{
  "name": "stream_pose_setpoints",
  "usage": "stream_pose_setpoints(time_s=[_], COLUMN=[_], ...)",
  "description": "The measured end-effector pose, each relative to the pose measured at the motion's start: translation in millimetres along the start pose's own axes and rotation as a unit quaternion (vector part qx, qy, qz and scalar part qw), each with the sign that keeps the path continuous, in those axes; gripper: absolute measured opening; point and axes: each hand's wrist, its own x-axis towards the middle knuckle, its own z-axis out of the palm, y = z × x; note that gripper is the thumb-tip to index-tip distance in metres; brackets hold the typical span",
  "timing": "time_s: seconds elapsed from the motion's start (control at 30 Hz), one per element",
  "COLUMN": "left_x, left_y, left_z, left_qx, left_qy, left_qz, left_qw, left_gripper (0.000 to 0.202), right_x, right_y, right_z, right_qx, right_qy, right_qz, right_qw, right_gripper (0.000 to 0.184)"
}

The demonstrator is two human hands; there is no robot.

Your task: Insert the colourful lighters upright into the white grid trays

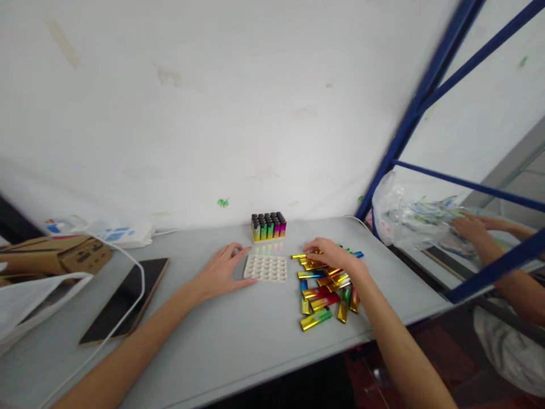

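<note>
Head view: the grey table [238, 335] fills the lower half of the frame, with a white wall behind it. A blue frame [409, 119] rises at the upper right. Behind that frame, at the right edge, a co-worker's hand [470, 227] rests on a clear plastic bag [400, 210].

At the lower left lie a dark tablet [128, 298] and a cardboard box [59, 255], with a white cable [128, 258] looping over them.

Right of centre is a loose pile of shiny metallic cases [323, 289], gold, red and green, crossing one another and reaching close to the table's near edge. Just left of the pile lies a white tray [266, 268] with rows of empty round wells. Behind it, near the wall, stands a block of lighters [268, 226], upright and packed tight.

The left hand [221, 272] lies flat with its fingers spread. Its fingertips are at the tray's left edge, as if steadying it. The right hand [334, 255] sits on the far end of the pile with its fingers curled down onto the cases. I cannot tell whether it pinches one.

The work in hand looks like sorting at the pile. Lifting one case would call for a fine fingertip pinch, since they overlap. There is open room between the forearms and in front of the tray. The nearest cases have little margin at the table's edge.
</note>
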Motion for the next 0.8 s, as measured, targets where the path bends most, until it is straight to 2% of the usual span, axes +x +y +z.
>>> stream_pose_setpoints(time_s=[0.1,0.2,0.33,0.5,0.6,0.7,0.8], left_x=[-3.8,-3.9,-4.0,-6.5,-7.5,-9.0,-10.8], left_y=[-3.4,-2.5,-2.0,-1.0,0.9,4.2,8.8], left_z=[3.9,4.4,6.8,7.0,5.4,6.6,11.0], left_qx=[-0.006,-0.024,-0.033,-0.056,-0.064,-0.066,-0.064], left_qy=[0.004,0.012,0.025,0.038,0.046,0.056,0.059], left_qz=[0.010,0.007,0.009,0.030,0.019,0.004,0.001], left_qw=[1.000,1.000,0.999,0.997,0.997,0.996,0.996], left_gripper=[0.070,0.069,0.071,0.061,0.060,0.060,0.061], right_x=[1.8,-0.5,-0.4,24.5,42.2,46.9,40.2], right_y=[-4.0,-12.8,-34.6,-74.1,-94.3,-106.1,-110.4], right_z=[-0.9,-0.9,1.6,11.0,21.7,33.0,39.7], right_qx=[0.004,0.025,0.138,0.300,0.396,0.497,0.536], right_qy=[0.005,0.079,0.138,0.170,0.205,0.180,0.102], right_qz=[-0.016,0.013,0.046,-0.004,0.007,0.012,-0.002], right_qw=[1.000,0.996,0.980,0.939,0.895,0.849,0.838], right_gripper=[0.022,0.031,0.038,0.037,0.044,0.049,0.047])
